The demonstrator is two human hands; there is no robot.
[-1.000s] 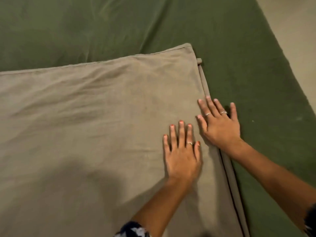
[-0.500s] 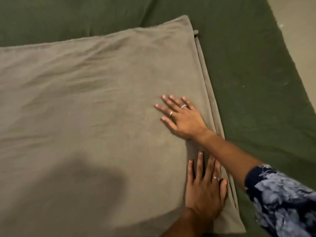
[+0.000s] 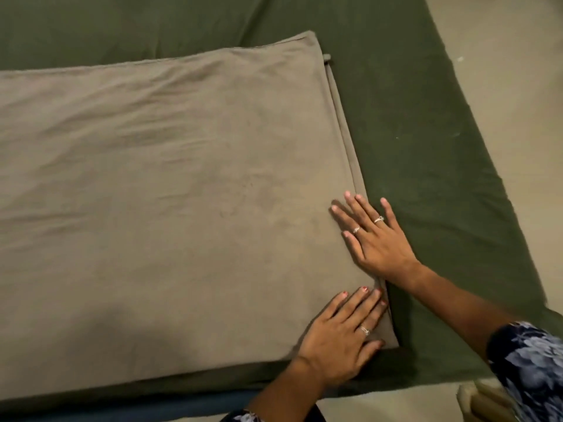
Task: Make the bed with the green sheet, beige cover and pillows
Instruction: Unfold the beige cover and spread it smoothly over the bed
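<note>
The beige cover (image 3: pixel 170 190) lies folded flat on the green sheet (image 3: pixel 420 153), which is spread over the bed. My right hand (image 3: pixel 374 242) rests flat, fingers spread, on the cover's right edge, with its little finger over the green sheet. My left hand (image 3: pixel 341 336) lies flat on the cover's near right corner, fingers together and pointing up-right. Neither hand grips the fabric. No pillows are in view.
Pale floor (image 3: pixel 518 86) shows beyond the bed's right edge and along the bottom. A light-coloured object (image 3: pixel 478 403) sits at the bottom right beside my floral sleeve (image 3: pixel 530 370). The bed's near edge runs along the bottom of the view.
My right hand slid from the cover's middle out to its right edge. My left hand stayed near the cover's near right corner. The view has pulled back, showing the bed's near edge.
</note>
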